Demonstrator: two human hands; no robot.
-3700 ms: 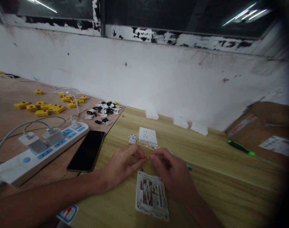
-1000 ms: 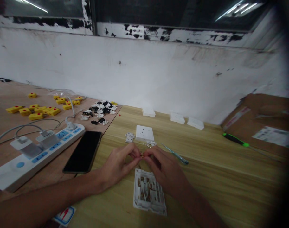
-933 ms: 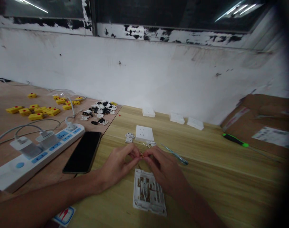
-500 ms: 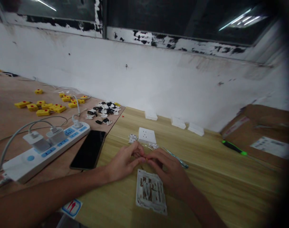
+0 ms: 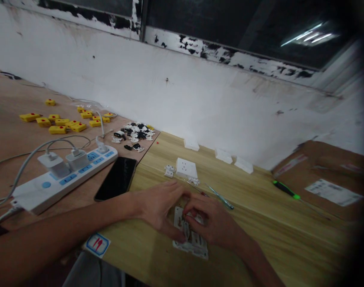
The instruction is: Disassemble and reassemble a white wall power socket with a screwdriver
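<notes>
A white socket back plate [image 5: 194,244] lies open side up on the light wooden table [image 5: 274,235], near its front edge. My left hand [image 5: 160,206] grips the plate's left edge, thumb at its lower left corner. My right hand [image 5: 212,223] rests over the plate's right half, with bent fingertips pressed onto its upper left part. The small brass piece seen earlier is hidden under the fingers. A thin blue-green screwdriver [image 5: 219,197] lies just beyond my right hand.
A white socket face [image 5: 186,168] and small white clips [image 5: 169,171] lie beyond the hands. A black phone [image 5: 117,178], power strip [image 5: 65,175], yellow parts [image 5: 65,123] and a black-and-white pile [image 5: 134,134] are left. Right: green-handled screwdriver [image 5: 285,189], cardboard box [image 5: 328,179].
Both hands dropped from pinching the small brass piece above the table onto the back plate. The camera view tilted and shifted a little.
</notes>
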